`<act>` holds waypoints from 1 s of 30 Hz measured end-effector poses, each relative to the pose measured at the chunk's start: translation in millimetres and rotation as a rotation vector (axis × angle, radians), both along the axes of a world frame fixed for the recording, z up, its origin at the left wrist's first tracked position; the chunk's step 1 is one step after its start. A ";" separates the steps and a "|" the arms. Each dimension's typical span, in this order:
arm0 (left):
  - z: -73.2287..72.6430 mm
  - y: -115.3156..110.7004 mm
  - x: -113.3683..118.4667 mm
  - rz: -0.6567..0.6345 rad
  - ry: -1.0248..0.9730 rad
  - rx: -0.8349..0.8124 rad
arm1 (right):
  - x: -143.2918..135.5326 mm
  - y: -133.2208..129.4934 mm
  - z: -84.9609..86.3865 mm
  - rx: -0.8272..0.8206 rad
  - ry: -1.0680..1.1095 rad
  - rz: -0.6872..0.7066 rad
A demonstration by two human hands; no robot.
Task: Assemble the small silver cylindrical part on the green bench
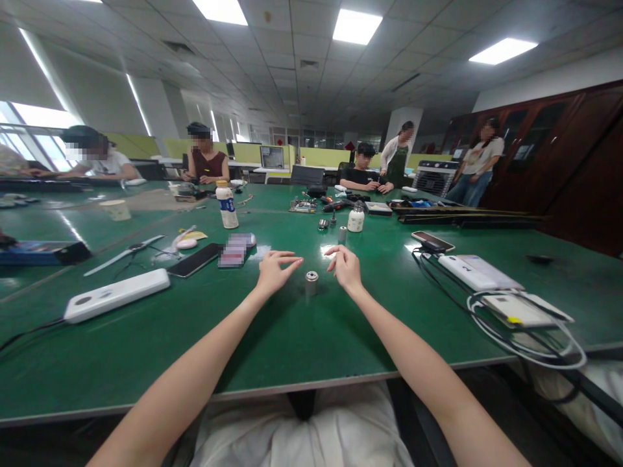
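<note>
A small silver metal cylinder (311, 284) stands upright on the green table, with dark marks on its top face. My left hand (276, 272) hovers just left of it, fingers stretched out and thumb apart, holding nothing. To the cylinder's right is my right hand (346, 267), its fingers bent but apart, with nothing seen in them. Neither hand touches the cylinder. Beyond my right hand stands a second grey cylinder (342, 233). Near it are a short shiny metal part (323, 224) and a small dark fitting (333, 219).
A white power strip (119, 295), a dark phone (195, 260) and a drink bottle (226, 206) lie or stand to the left. A white jar (355, 219) is ahead. Power banks (479, 272) with looped cables (525, 331) occupy the right. Several people sit or stand beyond.
</note>
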State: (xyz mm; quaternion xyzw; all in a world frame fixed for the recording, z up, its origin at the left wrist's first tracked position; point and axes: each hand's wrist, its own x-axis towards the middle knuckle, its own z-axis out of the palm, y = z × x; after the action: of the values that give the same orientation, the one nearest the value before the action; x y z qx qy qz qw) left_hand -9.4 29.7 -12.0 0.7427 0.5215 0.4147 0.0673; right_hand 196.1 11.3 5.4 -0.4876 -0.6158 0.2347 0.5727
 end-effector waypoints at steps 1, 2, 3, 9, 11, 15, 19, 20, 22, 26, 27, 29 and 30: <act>-4.0 3.0 -5.3 0.044 0.068 -0.066 | 0.7 0.8 -0.5 -0.004 -0.001 -0.001; -8.0 5.3 -9.8 0.059 0.134 -0.121 | 1.5 1.8 -1.0 -0.008 -0.003 0.000; -11.1 6.7 -13.1 0.051 0.176 -0.150 | 2.2 2.8 -1.6 -0.009 -0.006 -0.001; -1.8 -4.6 -4.7 0.000 0.041 -0.025 | 4.4 6.9 -2.6 0.027 -0.039 -0.010; 6.0 -13.6 3.9 -0.135 -0.024 -0.025 | 3.9 6.3 -2.1 0.027 -0.070 0.019; 13.8 -27.2 15.8 -0.253 0.030 -0.034 | 2.1 3.7 -1.1 0.013 -0.148 0.037; 14.0 -30.1 17.2 -0.252 0.051 -0.032 | 1.2 3.2 -1.4 0.015 -0.227 0.012; 13.6 -30.1 17.1 -0.248 0.046 -0.030 | 1.0 3.3 -1.7 0.012 -0.247 0.009; 12.6 -30.2 17.5 -0.223 0.024 -0.028 | 0.8 3.5 -2.4 0.009 -0.289 0.005; 10.3 -31.7 20.3 -0.181 -0.042 -0.052 | -0.2 1.6 -2.9 0.031 -0.344 0.008; 9.9 -32.0 20.9 -0.180 -0.057 -0.058 | -0.4 0.8 -2.7 0.039 -0.345 0.009; 9.4 -32.3 21.7 -0.177 -0.065 -0.053 | -0.6 -0.5 -2.3 0.057 -0.336 0.015; 9.3 -32.2 21.8 -0.175 -0.055 -0.044 | -0.6 -1.0 -2.1 0.067 -0.328 0.019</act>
State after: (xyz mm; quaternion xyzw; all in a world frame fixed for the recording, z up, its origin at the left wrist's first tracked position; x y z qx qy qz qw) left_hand 12.5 -2.5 -2.7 0.7721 0.4614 0.4160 0.1340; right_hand 195.5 10.3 3.3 -0.4944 -0.7129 0.1366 0.4781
